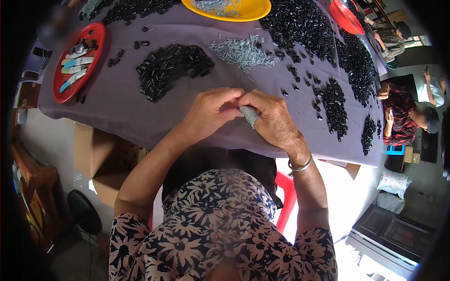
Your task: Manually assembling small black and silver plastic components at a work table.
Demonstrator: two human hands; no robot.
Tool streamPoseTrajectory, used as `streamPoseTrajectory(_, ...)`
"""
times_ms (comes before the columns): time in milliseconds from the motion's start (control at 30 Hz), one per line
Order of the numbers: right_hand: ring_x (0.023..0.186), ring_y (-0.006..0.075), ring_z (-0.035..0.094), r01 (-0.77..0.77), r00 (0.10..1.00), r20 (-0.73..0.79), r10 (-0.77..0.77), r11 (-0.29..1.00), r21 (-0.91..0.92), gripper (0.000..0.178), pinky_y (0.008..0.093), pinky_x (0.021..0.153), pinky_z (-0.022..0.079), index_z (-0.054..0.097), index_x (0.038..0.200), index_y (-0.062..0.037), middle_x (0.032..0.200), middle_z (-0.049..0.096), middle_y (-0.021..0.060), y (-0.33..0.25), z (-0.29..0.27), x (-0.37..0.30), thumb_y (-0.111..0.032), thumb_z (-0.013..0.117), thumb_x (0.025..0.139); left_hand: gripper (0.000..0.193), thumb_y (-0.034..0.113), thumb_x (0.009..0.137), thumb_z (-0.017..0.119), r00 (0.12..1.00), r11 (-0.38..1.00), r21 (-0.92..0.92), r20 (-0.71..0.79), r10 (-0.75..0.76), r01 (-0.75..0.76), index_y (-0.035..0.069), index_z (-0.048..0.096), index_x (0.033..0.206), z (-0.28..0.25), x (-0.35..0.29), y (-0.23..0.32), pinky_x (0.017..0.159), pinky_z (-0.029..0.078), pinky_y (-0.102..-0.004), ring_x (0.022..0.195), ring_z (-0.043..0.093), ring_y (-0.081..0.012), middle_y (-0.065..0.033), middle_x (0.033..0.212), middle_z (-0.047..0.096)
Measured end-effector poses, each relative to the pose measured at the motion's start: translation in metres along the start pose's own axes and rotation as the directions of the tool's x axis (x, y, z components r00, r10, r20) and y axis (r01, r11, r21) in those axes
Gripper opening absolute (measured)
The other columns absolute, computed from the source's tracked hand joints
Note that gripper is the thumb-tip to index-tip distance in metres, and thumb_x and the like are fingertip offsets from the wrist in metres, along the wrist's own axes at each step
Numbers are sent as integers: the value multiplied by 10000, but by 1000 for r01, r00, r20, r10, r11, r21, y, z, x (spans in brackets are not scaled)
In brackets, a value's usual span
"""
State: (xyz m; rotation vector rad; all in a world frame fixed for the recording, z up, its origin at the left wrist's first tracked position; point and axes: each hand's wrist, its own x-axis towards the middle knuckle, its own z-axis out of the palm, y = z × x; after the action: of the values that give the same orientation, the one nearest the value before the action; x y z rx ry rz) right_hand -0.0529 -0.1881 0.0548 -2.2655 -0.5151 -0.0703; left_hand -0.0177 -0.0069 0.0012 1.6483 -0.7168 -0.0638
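My left hand (pixel 212 112) and my right hand (pixel 273 117) meet above the near part of the table, fingertips pinched together. Whatever they pinch is hidden by the fingers or too small to name. A grey wrap (pixel 250 114) covers one digit of my right hand, and a bracelet circles that wrist. Just beyond the hands lies a loose heap of thin silvery pins (pixel 246 52). To its left is a curved pile of small black pieces (pixel 164 70), shiny and short. More black pieces (pixel 335 107) lie scattered and heaped to the right of my right hand.
A purple cloth (pixel 126 100) covers the table. At its left stands a red tray (pixel 59 89) with blue-and-white handled tools. A yellow plate (pixel 225 18) of pins sits at the far side, a red bowl (pixel 344 18) far right. Other people (pixel 405 112) sit along the right. A cardboard box (pixel 84 147) stands below.
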Motion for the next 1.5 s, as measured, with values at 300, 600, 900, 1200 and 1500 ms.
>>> streamPoseTrajectory(300,680,116,640,-207,975,81,208,978,-16,148,277,622,503,659,978,-21,753,678,63,21,-21,8,36,632,845,299,-59,766,721,981,938,290,19,194,-191,16,660,1049,-5,4,-8,636,484,-301,701,598,-165,-70,809,617)
streamPoseTrajectory(600,676,190,644,-42,995,-93,27,986,-159,127,313,629,502,669,938,-9,762,671,107,48,-26,35,14,660,814,245,-25,799,713,986,971,221,-121,116,-88,38,682,1035,-9,5,-8,599,446,-302,660,532,-177,-56,799,578)
streamPoseTrajectory(900,643,117,573,-273,932,171,320,929,-250,113,284,592,466,680,905,13,739,646,67,39,-26,66,-10,677,795,162,87,727,758,983,918,369,-53,177,-145,107,688,872,-7,5,-18,741,422,-369,829,590,-227,-33,827,594)
streamPoseTrajectory(1200,744,37,555,-332,943,146,298,859,390,70,199,670,453,659,935,-1,804,635,-41,32,3,25,-42,689,887,180,127,692,807,995,877,478,-65,78,-38,128,700,837,-11,7,-13,859,359,-372,881,542,-190,16,885,580)
streamPoseTrajectory(1500,692,102,577,-71,991,-98,96,970,231,164,252,624,464,659,936,-20,802,609,44,36,24,19,65,691,800,179,127,691,805,992,874,483,-75,104,-55,108,680,818,-9,7,-15,831,364,-372,864,540,-194,13,866,578)
